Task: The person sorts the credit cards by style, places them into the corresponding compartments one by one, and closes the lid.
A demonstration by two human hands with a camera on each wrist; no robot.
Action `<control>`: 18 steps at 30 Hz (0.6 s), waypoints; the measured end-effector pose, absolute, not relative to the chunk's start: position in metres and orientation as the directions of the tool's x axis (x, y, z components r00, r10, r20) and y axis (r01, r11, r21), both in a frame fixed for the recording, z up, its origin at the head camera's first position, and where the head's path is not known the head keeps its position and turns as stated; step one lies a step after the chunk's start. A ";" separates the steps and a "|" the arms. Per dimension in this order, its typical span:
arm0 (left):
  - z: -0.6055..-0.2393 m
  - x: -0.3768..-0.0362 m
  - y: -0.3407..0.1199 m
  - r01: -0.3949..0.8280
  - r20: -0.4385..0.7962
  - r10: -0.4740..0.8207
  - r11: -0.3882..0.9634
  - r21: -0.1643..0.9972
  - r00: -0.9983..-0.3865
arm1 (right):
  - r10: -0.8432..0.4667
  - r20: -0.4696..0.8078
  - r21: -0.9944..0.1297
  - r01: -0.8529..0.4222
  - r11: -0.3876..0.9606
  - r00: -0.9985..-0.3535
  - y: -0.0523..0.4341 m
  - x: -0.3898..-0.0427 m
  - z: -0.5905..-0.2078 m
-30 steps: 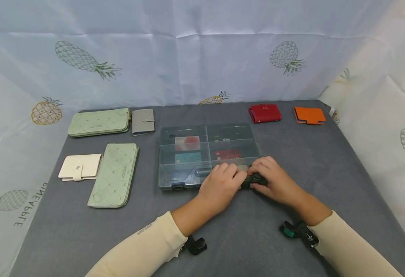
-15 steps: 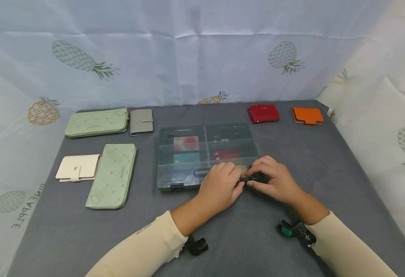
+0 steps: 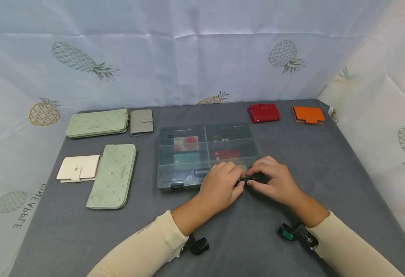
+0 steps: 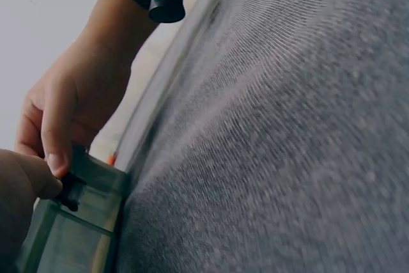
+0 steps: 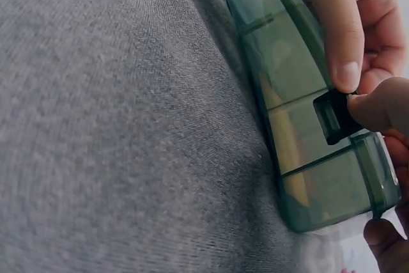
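Note:
A translucent grey-green plastic storage box (image 3: 188, 173) with compartments lies mid-table, lid down, with several cards showing inside. Both hands meet at its right front edge. My left hand (image 3: 220, 186) grips the edge there, fingers over the lid and thumb at the dark latch (image 5: 335, 116). From the other side, my right hand (image 3: 273, 179) holds the right front corner, its thumb against the same latch. The right wrist view has both thumbs side by side on the latch. Some fingertips are hidden behind the box.
Two green wallets (image 3: 114, 177), a cream card holder (image 3: 79, 168) and a grey one (image 3: 141, 122) lie to the left. At the back right are a red wallet (image 3: 264, 113) and an orange card holder (image 3: 308, 114). Pineapple-print cloth (image 3: 188, 69) borders the grey table.
Compared with a second ago, my left thumb has come down and forward at the latch, and my right thumb has shifted slightly left. Over the last half second the hands have barely moved.

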State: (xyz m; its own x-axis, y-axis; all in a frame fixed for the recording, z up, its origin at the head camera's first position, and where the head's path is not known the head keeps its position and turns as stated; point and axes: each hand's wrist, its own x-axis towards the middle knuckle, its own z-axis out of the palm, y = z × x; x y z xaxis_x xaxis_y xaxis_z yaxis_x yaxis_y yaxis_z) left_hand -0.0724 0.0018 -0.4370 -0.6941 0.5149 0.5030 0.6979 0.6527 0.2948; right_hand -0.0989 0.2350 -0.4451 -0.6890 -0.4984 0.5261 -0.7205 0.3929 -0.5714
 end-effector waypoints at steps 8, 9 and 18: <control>-0.435 -0.074 0.000 0.714 0.485 0.546 0.638 0.288 -0.683 | -0.556 0.495 -0.541 -0.737 0.405 -0.668 0.241 -0.099 -0.441; -0.435 -0.074 0.000 0.719 0.478 0.555 0.629 0.296 -0.681 | -0.570 0.485 -0.542 -0.739 0.400 -0.663 0.243 -0.099 -0.439; -0.414 -0.066 -0.046 0.783 0.430 0.655 0.544 0.302 -0.621 | -0.637 0.418 -0.506 -0.749 0.429 -0.647 0.247 -0.101 -0.414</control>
